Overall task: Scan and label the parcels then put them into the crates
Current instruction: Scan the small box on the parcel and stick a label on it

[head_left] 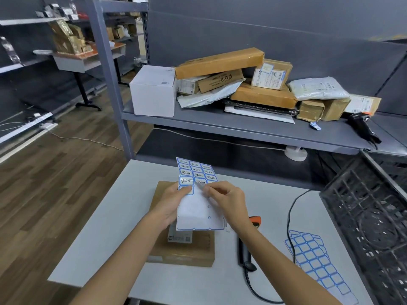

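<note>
My left hand [174,202] holds a sheet of blue-bordered labels [196,172] upright over a flat brown parcel [182,249] lying on the white table [105,249]. My right hand [226,199] pinches one label at the sheet's middle, its corner lifted off the backing. The parcel carries a white shipping label, partly hidden by the sheet. A black barcode scanner with an orange tip [245,249] lies on the table just right of the parcel, its cable looping away. A black plastic crate [370,216] stands at the right.
A second sheet of blank blue labels [312,260] lies near the crate. On the grey shelf [242,126] behind are several brown boxes, poly mailers, a white box [152,91] and another black scanner [363,128]. Wooden floor and shelving lie to the left.
</note>
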A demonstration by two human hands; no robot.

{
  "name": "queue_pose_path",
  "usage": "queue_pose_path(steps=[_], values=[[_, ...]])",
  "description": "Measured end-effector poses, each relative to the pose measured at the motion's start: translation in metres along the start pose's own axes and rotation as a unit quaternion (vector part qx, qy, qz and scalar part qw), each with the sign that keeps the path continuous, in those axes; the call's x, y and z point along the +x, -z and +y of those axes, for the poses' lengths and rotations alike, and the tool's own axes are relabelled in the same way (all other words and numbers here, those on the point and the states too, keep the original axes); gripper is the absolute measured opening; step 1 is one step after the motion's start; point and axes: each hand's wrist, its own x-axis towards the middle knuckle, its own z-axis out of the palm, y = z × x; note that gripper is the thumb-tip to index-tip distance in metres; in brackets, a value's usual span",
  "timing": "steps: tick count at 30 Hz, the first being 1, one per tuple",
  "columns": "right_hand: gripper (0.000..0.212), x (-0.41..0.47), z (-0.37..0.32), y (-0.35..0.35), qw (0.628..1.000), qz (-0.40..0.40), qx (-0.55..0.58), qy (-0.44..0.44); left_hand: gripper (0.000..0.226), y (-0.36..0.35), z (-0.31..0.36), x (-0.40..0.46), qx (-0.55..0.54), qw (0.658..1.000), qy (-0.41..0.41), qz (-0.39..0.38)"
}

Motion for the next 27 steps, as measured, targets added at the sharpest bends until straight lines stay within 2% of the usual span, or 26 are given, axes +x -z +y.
queue_pose_path(steps=[3, 6, 10, 15, 18, 20, 22, 23, 27], values=[[0.011, 0.000, -0.001, -0.005, 0.999, -0.004, 0.040, -0.027, 0.023, 0.002, 0.003, -0.002, -0.029, 1.000, -0.005, 0.006], [0.011, 0.000, 0.000, -0.010, 0.999, -0.024, 0.010, -0.023, 0.018, 0.004, 0.005, -0.003, -0.081, 0.997, 0.008, 0.009], [0.011, 0.000, 0.005, -0.015, 0.987, -0.053, -0.126, 0.081, 0.010, 0.008, 0.004, -0.002, -0.075, 0.997, 0.011, 0.023], [0.012, 0.002, 0.012, -0.020, 0.963, -0.064, -0.195, 0.174, 0.024, 0.016, -0.001, 0.005, -0.030, 0.996, 0.002, 0.080], [0.012, 0.000, 0.007, -0.023, 0.983, -0.041, -0.138, 0.115, 0.040, 0.022, -0.002, 0.009, -0.010, 0.993, -0.014, 0.118], [0.009, 0.002, 0.002, -0.021, 0.999, -0.007, -0.027, 0.029, 0.032, 0.025, -0.001, 0.010, -0.014, 0.990, -0.021, 0.136], [0.009, 0.007, -0.002, -0.017, 0.994, 0.027, 0.096, -0.040, 0.020, 0.031, 0.002, 0.011, -0.021, 0.988, -0.030, 0.150], [0.009, 0.009, 0.000, -0.014, 0.990, 0.046, 0.118, -0.054, 0.019, 0.037, 0.003, 0.012, -0.023, 0.986, -0.037, 0.161], [0.011, 0.008, 0.023, -0.010, 0.998, 0.044, -0.002, -0.052, 0.030, 0.066, 0.007, 0.013, -0.039, 0.973, -0.053, 0.220]])
